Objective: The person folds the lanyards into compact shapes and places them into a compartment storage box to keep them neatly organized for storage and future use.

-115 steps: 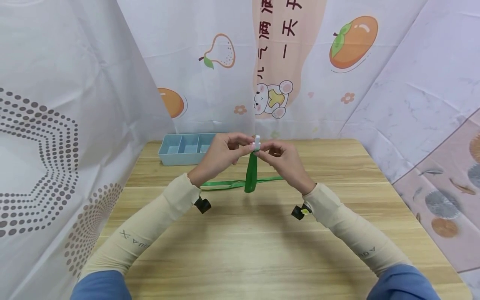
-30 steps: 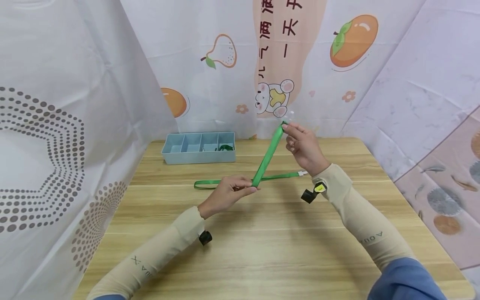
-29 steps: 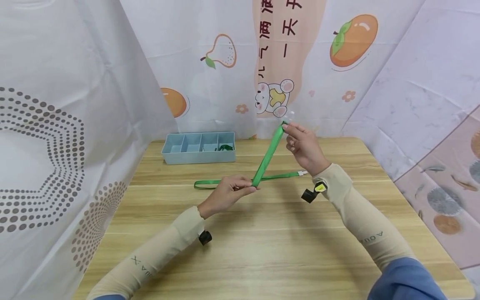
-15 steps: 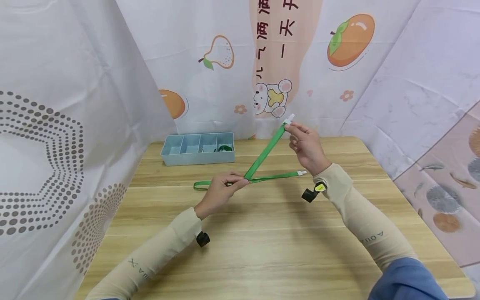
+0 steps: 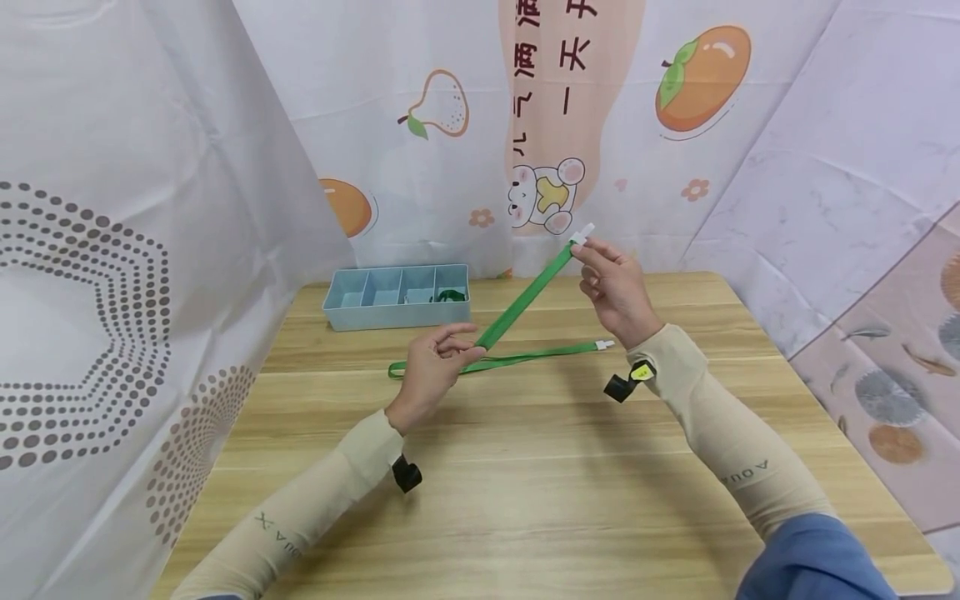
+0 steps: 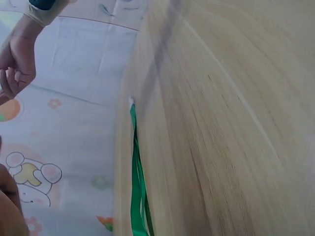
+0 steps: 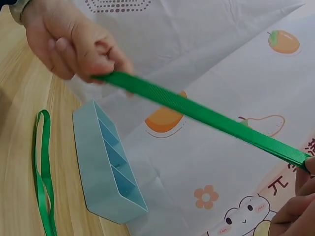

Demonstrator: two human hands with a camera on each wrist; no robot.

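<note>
A green lanyard (image 5: 525,298) with a white plastic clip (image 5: 582,235) is stretched at a slant above the table. My right hand (image 5: 618,292) pinches its upper end just below the clip. At the lower end, my left hand (image 5: 433,367) grips the strap between thumb and fingers. The right wrist view shows the strap (image 7: 197,110) taut and flat between both hands. A second green lanyard (image 5: 555,352) lies lengthwise on the table beneath, its white clip (image 5: 604,344) pointing right. The left wrist view catches this lying lanyard (image 6: 135,172), but not the held strap.
Behind the left hand stands a light blue box (image 5: 397,317) divided into compartments. Its rightmost compartment holds something dark green (image 5: 452,296). The wooden table (image 5: 525,500) ends at a printed curtain (image 5: 420,200) at the back.
Both hands were together at the clip first; then the left hand moved down the strap. Over the last second it has shifted left and slightly up, lengthening the stretched strap. The right hand barely moved.
</note>
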